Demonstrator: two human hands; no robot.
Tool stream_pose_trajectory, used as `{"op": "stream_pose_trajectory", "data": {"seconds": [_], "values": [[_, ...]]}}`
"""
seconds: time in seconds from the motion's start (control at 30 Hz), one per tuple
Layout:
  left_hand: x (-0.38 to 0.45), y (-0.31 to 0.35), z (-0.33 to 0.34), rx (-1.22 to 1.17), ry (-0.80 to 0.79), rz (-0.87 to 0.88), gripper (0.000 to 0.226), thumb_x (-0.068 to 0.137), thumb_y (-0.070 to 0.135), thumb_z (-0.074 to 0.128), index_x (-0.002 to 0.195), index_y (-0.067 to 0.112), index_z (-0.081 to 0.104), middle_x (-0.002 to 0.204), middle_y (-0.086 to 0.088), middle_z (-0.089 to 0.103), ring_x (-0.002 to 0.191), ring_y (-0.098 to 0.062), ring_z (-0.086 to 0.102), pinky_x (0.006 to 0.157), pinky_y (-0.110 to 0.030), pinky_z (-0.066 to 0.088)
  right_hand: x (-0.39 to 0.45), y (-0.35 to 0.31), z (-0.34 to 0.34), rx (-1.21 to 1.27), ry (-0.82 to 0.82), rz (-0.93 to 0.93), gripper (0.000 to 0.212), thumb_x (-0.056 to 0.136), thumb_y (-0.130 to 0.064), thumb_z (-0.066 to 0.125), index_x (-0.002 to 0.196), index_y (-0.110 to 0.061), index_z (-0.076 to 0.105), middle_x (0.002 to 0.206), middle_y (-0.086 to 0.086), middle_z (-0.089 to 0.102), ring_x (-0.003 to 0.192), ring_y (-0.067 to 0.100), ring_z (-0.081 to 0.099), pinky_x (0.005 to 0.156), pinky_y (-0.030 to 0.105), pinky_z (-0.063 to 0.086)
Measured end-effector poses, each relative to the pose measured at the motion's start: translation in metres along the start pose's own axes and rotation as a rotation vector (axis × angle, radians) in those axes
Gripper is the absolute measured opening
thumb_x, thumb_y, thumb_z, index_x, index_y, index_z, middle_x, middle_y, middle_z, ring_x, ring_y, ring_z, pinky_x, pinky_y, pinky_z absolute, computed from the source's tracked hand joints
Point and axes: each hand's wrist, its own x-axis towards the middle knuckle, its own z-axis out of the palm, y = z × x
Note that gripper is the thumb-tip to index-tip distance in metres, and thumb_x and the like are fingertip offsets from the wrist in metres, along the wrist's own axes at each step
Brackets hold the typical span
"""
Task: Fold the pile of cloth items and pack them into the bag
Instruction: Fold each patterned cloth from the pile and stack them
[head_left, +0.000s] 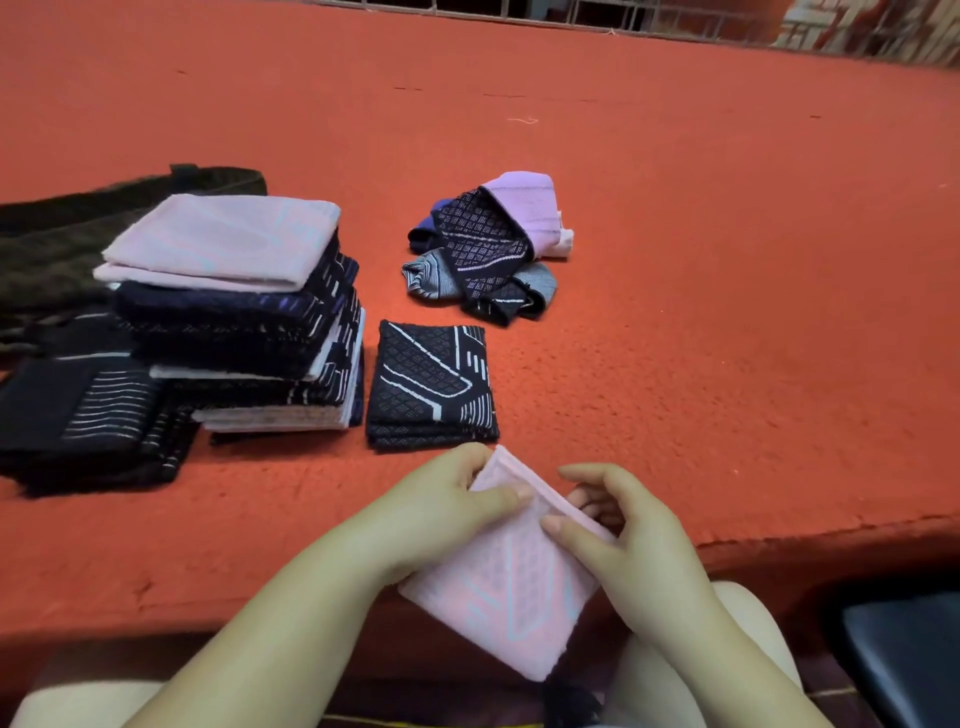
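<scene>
Both hands' fingers pinch pink cloth at table front edge, open felt rt.

Both forearms bare, entering from the lower edge and converging toward the middle. Left hand palm down, thumb extended rightward and pressed flat, remaining fingers curled under and out of sight. Right hand turned inward, thumb pointing left toward the left thumb, index finger raised and slightly bent, other fingers curled beneath. Thumbs close together, not touching.
</scene>
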Motion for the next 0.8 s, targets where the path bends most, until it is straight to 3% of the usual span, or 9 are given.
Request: {"op": "stream_pose_trajectory", "data": {"seconds": [0.17,0.23,0.3,0.47,0.53,0.63,0.7,0.8], "values": [[-0.009,0.001,0.0,-0.278,0.036,0.096,0.03,0.079,0.027,0.066,0.108,0.018,0.063,0.102,0.001,0.071,0.093,-0.01,0.066,0.087,-0.028,0.052,0.004,-0.012,-0.01,0.223,-0.06,0.113,0.056,0.057,-0.029,0.082,0.108,-0.025,0.06,0.093,0.0,0.071,0.084,0.011,0.068,0.074,0.021,0.053],[-0.012,0.008,-0.003,-0.48,0.119,0.125,0.028,0.082,0.018,0.067,0.11,0.015,0.064,0.103,-0.004,0.072,0.091,-0.011,0.067,0.083,-0.024,0.054,0.008,-0.017,-0.013,0.357,-0.14,0.204,0.065,0.056,-0.023,0.089,0.113,-0.014,0.058,0.094,0.01,0.073,0.083,0.017,0.07,0.07,0.023,0.055],[-0.013,0.015,-0.008,-0.665,0.24,0.153,0.024,0.085,0.013,0.056,0.107,0.009,0.064,0.1,-0.009,0.073,0.087,-0.015,0.068,0.078,-0.026,0.057,0.011,-0.02,-0.013,0.447,-0.217,0.291,0.062,0.059,-0.021,0.082,0.114,-0.009,0.056,0.094,0.018,0.072,0.079,0.021,0.07,0.067,0.023,0.055],[-0.011,0.024,-0.016,-0.894,0.483,0.155,0.023,0.094,0.008,0.047,0.112,0.002,0.06,0.104,-0.017,0.07,0.092,-0.024,0.067,0.086,-0.04,0.054,0.02,-0.032,-0.001,0.473,-0.443,0.377,0.048,0.065,-0.027,0.079,0.107,-0.011,0.061,0.097,0.011,0.073,0.083,0.017,0.07,0.067,0.023,0.054],[-0.009,0.021,-0.021,-0.877,0.522,0.173,0.026,0.093,0.004,0.047,0.116,-0.002,0.058,0.11,-0.021,0.067,0.096,-0.027,0.065,0.089,-0.041,0.051,0.03,-0.04,0.003,0.515,-0.414,0.367,0.036,0.075,-0.02,0.075,0.107,-0.011,0.061,0.087,0.008,0.074,0.075,0.013,0.07,0.069,0.025,0.054],[-0.008,0.013,-0.031,-0.741,0.551,0.201,0.026,0.09,-0.003,0.051,0.114,0.005,0.058,0.107,-0.018,0.068,0.086,-0.018,0.065,0.071,-0.031,0.056,0.054,-0.047,0.006,0.508,-0.254,0.332,0.023,0.09,-0.012,0.058,0.112,-0.004,0.056,0.051,-0.006,0.059,0.045,0.003,0.056,0.06,0.023,0.05],[-0.007,0.01,-0.034,-0.628,0.59,0.191,0.034,0.087,-0.009,0.054,0.111,0.014,0.057,0.095,-0.01,0.069,0.076,-0.013,0.064,0.063,-0.025,0.055,0.072,-0.053,0.008,0.435,-0.145,0.272,0.023,0.09,-0.007,0.059,0.111,0.001,0.056,0.058,0.002,0.057,0.042,0.005,0.051,0.046,0.018,0.045],[-0.002,0.008,-0.038,-0.387,0.613,0.207,0.05,0.082,-0.014,0.055,0.112,0.026,0.058,0.092,0.008,0.072,0.088,-0.012,0.066,0.085,-0.036,0.054,0.104,-0.058,0.015,0.262,-0.02,0.185,0.021,0.087,-0.008,0.065,0.105,0.0,0.059,0.079,0.013,0.063,0.053,0.013,0.059,0.049,0.023,0.05]]}}
